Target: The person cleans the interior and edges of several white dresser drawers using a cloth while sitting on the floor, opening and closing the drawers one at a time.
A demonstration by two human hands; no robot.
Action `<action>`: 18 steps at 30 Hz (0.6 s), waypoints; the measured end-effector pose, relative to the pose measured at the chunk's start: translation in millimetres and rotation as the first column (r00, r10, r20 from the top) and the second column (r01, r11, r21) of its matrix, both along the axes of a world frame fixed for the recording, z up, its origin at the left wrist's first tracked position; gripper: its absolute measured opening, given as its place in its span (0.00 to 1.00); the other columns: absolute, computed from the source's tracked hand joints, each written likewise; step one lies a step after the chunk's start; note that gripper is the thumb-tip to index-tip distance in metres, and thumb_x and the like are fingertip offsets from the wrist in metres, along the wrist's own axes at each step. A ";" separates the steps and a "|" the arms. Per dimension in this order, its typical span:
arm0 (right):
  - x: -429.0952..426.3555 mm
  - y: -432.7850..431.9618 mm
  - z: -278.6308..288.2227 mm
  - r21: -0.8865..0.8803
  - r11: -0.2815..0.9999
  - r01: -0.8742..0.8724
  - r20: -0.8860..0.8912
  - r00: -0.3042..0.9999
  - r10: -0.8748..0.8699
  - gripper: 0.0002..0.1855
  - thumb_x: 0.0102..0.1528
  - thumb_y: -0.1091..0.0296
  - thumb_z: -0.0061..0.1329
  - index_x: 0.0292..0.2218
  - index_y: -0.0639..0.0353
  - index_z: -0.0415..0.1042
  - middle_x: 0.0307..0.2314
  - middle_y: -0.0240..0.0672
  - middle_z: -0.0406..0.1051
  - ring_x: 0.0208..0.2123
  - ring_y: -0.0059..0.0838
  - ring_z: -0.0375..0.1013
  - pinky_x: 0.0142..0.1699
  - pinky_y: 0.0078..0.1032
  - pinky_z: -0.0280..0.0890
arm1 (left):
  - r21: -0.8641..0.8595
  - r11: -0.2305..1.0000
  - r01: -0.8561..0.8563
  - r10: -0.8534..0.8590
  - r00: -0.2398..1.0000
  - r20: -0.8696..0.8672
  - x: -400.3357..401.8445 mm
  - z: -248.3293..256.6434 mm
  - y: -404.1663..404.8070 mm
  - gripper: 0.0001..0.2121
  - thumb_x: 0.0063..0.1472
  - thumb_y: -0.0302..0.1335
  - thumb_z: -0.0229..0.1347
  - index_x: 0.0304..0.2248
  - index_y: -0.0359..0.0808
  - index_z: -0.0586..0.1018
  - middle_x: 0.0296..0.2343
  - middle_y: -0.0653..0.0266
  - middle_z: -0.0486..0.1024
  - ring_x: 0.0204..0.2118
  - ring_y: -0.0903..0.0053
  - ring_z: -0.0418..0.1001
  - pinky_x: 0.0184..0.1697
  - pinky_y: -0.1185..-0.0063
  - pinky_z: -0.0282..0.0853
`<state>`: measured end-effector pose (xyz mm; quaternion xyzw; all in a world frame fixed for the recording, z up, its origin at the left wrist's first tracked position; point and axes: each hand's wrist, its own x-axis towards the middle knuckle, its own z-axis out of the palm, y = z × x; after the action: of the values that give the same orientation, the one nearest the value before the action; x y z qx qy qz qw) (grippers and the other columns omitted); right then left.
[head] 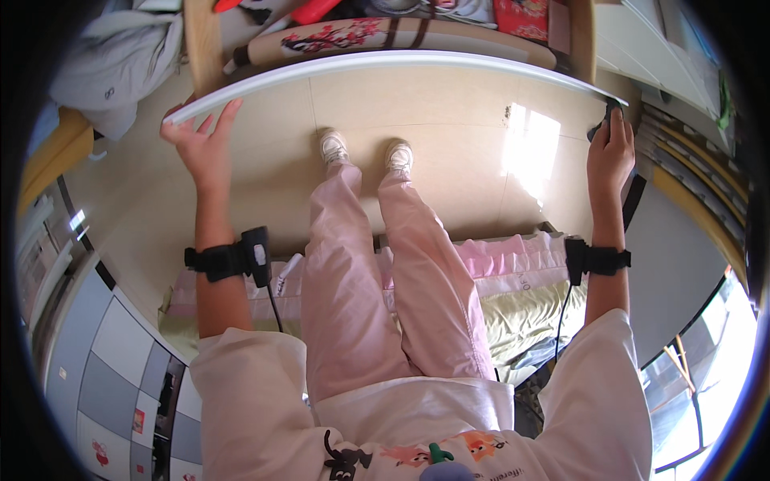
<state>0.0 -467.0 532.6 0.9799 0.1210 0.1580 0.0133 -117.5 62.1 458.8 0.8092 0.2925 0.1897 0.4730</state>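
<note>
A long, thin white bar (385, 59), perhaps a panel seen edge-on, spans the far side in front of me and looks bowed by the lens. My left hand (201, 141) is at its left end, some fingers behind the bar and the thumb raised apart. At the opposite end, my right hand (612, 147) has its fingers closed around a small black object (613, 108) touching the bar. I cannot tell exactly what that object is. Both arms are stretched forward.
Behind the bar, a wooden-framed shelf (583, 42) holds a rolled scroll (337, 43) with painted blossoms and red items. Grey clothing (120, 54) hangs at left. Beneath my legs is a bed with a pink frilled cover (505, 258). A checkered cabinet (114, 337) stands left, a window (692, 385) right.
</note>
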 end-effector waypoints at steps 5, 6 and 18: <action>-24.5 82.1 0.6 0.181 0.983 -0.030 -0.076 0.996 0.044 0.15 0.51 0.75 0.45 0.42 0.60 0.72 0.27 0.40 0.69 0.22 0.42 0.71 0.27 0.34 0.67 | 0.052 0.999 0.001 0.000 1.000 -0.019 2.3 13.7 -8.9 0.38 0.43 0.28 0.69 0.46 0.30 0.53 0.45 0.52 0.63 0.48 0.69 0.66 0.47 0.75 0.68; -29.7 105.5 1.2 0.196 0.980 -0.043 -0.066 0.996 0.057 0.15 0.51 0.75 0.45 0.42 0.61 0.72 0.26 0.41 0.69 0.23 0.42 0.71 0.27 0.34 0.67 | 0.091 0.996 0.017 -0.011 0.998 -0.060 1.3 16.3 -9.4 0.38 0.44 0.27 0.69 0.46 0.31 0.52 0.45 0.51 0.62 0.49 0.70 0.65 0.48 0.74 0.69; -76.3 328.1 -7.8 0.516 0.797 -0.314 -0.055 0.916 0.397 0.17 0.46 0.80 0.46 0.41 0.65 0.70 0.22 0.41 0.65 0.19 0.40 0.67 0.25 0.33 0.64 | -0.126 0.972 0.199 -0.193 0.979 0.060 -17.8 6.5 19.3 0.25 0.56 0.14 0.50 0.52 0.34 0.56 0.46 0.57 0.66 0.53 0.70 0.64 0.52 0.75 0.65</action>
<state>-76.3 -138.9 524.8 0.9187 0.2593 0.1039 -0.2792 -135.3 81.4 465.3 0.7965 0.2119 0.1415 0.5484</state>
